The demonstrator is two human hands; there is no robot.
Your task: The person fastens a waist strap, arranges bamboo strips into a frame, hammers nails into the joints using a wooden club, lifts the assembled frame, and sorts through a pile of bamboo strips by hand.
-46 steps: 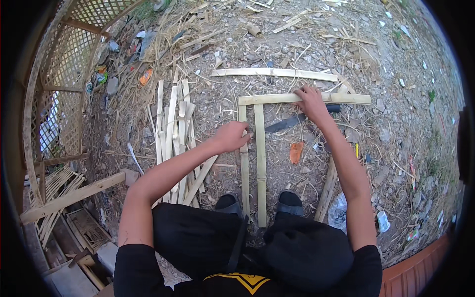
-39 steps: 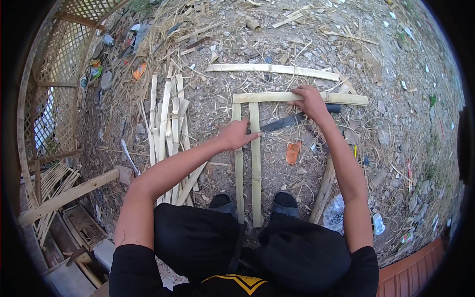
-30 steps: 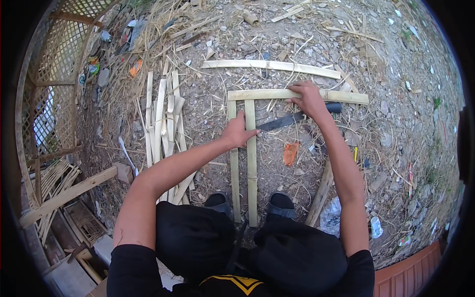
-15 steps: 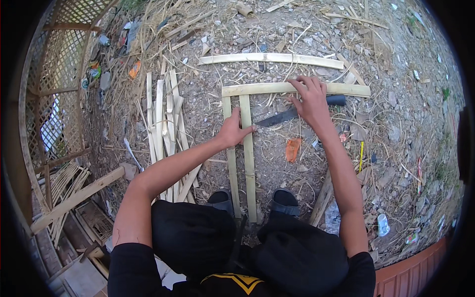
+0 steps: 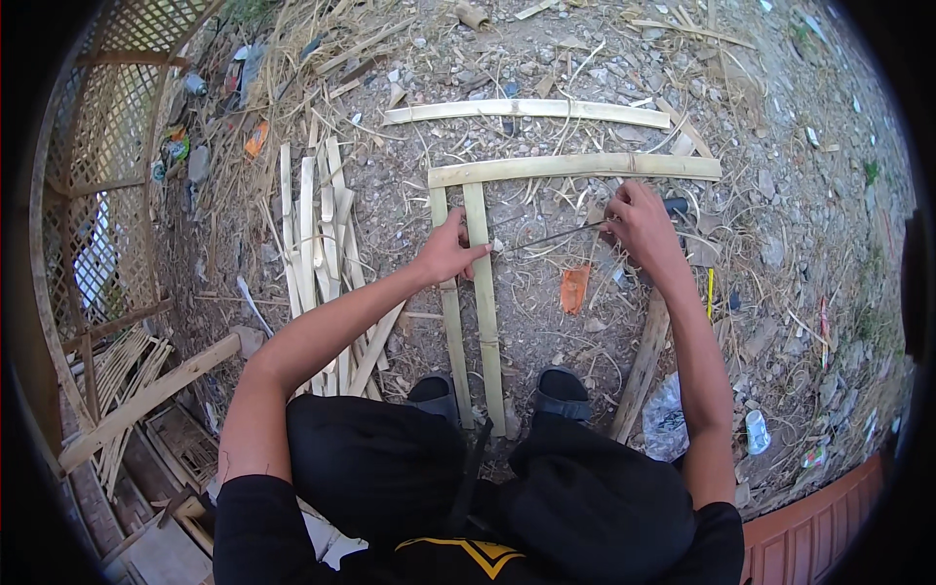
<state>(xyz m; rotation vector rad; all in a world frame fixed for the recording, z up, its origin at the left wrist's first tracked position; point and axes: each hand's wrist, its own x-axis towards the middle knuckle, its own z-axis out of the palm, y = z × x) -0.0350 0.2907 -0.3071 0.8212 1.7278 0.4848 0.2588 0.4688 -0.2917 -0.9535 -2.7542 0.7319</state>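
Knife (image 5: 568, 233) now tipped edge-on, held in right grip (image 5: 642, 222).

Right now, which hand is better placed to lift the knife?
Probably the right hand: it is at the knife, close to the handle, while the left hand is at a strip.

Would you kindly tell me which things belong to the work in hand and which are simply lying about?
Belonging to the work:
upright strip in the grip of the left hand
dark knife at the right hand
second upright strip
crosswise strip, probably

Lying about, it seems:
orange scrap
plastic bag
white container
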